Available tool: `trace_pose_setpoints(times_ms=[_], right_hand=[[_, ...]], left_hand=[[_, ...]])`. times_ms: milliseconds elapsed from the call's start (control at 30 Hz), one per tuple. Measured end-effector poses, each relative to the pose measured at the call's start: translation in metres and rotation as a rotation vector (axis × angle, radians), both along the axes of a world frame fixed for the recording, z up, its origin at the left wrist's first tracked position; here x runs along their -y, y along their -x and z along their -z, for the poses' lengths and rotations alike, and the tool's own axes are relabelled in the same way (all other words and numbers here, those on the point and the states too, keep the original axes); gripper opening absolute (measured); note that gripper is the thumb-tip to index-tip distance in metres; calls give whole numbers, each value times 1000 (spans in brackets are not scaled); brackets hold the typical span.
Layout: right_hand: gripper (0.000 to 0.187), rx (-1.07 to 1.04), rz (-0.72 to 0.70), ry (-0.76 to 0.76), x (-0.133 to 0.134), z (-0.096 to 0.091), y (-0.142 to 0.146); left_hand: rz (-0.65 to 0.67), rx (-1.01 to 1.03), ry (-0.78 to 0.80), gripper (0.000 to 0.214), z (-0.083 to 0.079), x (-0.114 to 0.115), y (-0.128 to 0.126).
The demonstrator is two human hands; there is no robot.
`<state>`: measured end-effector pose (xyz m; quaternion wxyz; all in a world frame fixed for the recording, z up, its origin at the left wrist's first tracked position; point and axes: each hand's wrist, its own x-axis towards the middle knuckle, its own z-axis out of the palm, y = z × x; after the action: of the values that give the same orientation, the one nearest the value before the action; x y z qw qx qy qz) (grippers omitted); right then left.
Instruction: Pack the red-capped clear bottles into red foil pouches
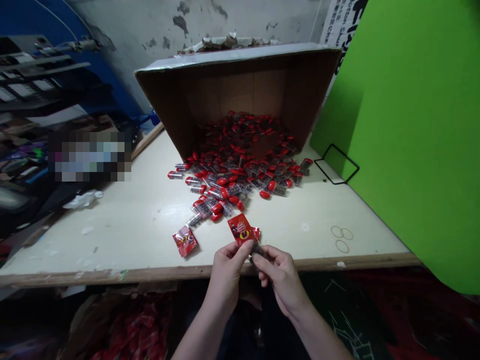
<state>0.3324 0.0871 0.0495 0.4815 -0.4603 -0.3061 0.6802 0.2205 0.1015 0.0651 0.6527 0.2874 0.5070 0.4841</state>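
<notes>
My left hand [227,265] is closed, thumb on top, around the lower edge of a red printed packet [239,226]. Pinched in the fingers of my right hand [281,275] is a small clear container with dark contents [258,249], right against the packet's lower corner. A bit of red shows just behind the packet; I cannot tell what it is part of. Both hands are at the table's front edge. Another red packet [185,241] lies flat to the left. Beyond the hands spreads a pile of small clear containers with red caps [232,187].
A cardboard box [240,54] lies on its side, spilling the pile onto the pale table [138,235]. At right stand a green panel [405,125], a black wire frame [337,165] and several rubber bands [342,246]. Crumpled white tissue [84,200] lies left. Red packets [140,325] sit below.
</notes>
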Motion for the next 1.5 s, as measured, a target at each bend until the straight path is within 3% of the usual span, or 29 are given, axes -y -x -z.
trace_pose_setpoints(times_ms=[133,333,467,633,933,1000,1200,1400,1500], right_hand=[[21,131,-11,-80,-1,3,-2],[22,147,-34,-86,-1,5,-3],[22,131,7,-65,0,7,5],[20,291,42,-140,1,6,10],[18,-321,-53,200,-3,5,6],[19,-266,-44,156,-2,7,9],[23,253,39,-128,0,8,14],[26,182,-46,-96,-4,9,8],[39,164,-101,-154,-4,13,0]], left_hand=[[15,45,7,25,2,0,1],[-15,60,15,23,3,-5,7],[-107,61,25,22,5,-3,2],[-172,120,69,22,2,-5,-1],[-103,173,39,23,-3,2,2],[-111,155,39,22,-1,4,2],[-143,137,83,22,7,8,-1],[-102,177,101,26,3,-1,5],[-102,199,115,27,-1,-4,10]])
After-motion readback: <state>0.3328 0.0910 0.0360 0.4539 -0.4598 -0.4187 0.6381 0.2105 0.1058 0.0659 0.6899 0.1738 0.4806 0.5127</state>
